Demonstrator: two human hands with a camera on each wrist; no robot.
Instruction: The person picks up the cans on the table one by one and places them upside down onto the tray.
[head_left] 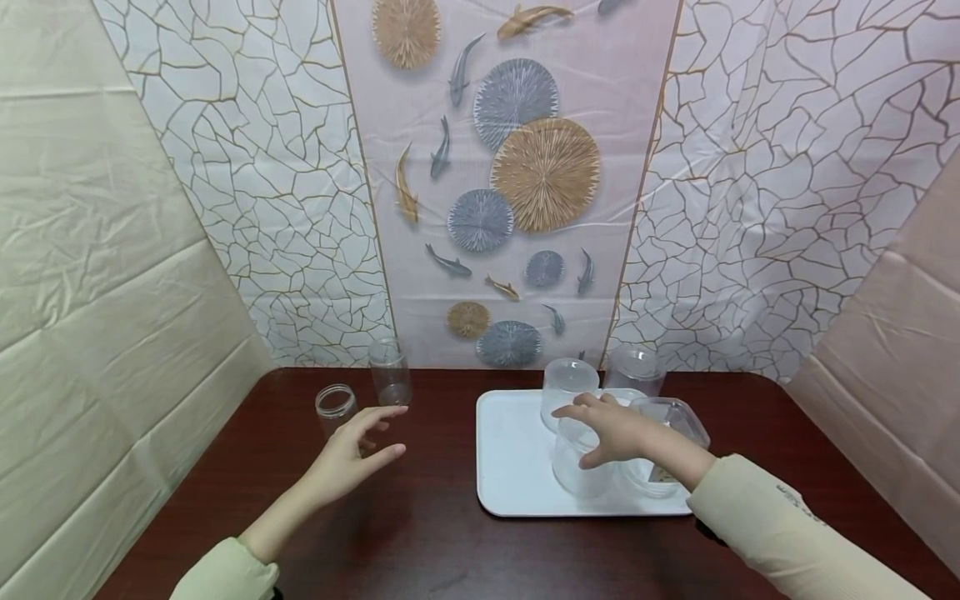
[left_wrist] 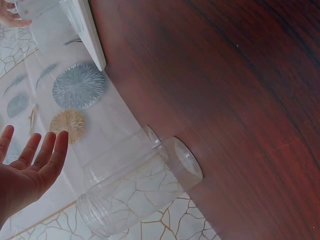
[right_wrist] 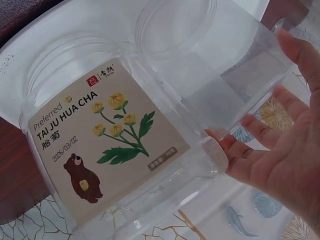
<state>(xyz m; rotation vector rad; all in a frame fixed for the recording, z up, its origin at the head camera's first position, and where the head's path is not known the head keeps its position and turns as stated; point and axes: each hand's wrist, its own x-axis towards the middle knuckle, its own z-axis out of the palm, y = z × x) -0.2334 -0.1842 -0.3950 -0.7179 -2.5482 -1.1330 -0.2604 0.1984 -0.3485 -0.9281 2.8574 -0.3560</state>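
My left hand (head_left: 348, 454) is held over the table with fingers extended and nothing in it. Nearest to it stand two clear jars: an open-mouthed jar (head_left: 335, 403) and a taller jar (head_left: 390, 379) farther back. On the right, my right hand (head_left: 618, 429) reaches over the white tray (head_left: 510, 467), thumb and fingers spread about a clear round jar (head_left: 572, 477). In the right wrist view, its fingertips (right_wrist: 220, 137) lie close by the clear jars. A squarish clear jar (right_wrist: 205, 155) with a yellow-flower and bear label (right_wrist: 110, 140) leans there.
Another clear jar (head_left: 567, 385) stands toward the tray's back, with one more jar (head_left: 633, 371) to its right. The dark red wooden table (head_left: 420, 533) meets a patterned cloth (head_left: 525, 275) at the back. Beige cloth walls (head_left: 112, 292) flank both sides.
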